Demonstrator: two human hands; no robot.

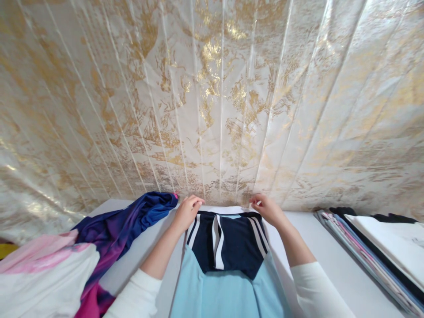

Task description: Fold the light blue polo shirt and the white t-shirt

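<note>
Garment (228,293) lies on table (319,240) before gold-patterned sheeting (221,110).

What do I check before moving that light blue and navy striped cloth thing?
1. Light blue and navy striped cloth garment laid on the white surface: ok.
2. Left hand near its upper left corner: ok.
3. Right hand near its upper right corner: ok.
4. Hands touching garment: cannot tell.
5. Crumpled purple and blue cloth apart from garment: ok.
6. Whole garment in view: not ok, bottom cut off.

The light-blue and navy garment (228,291) lies flat on a table (331,254).
</note>
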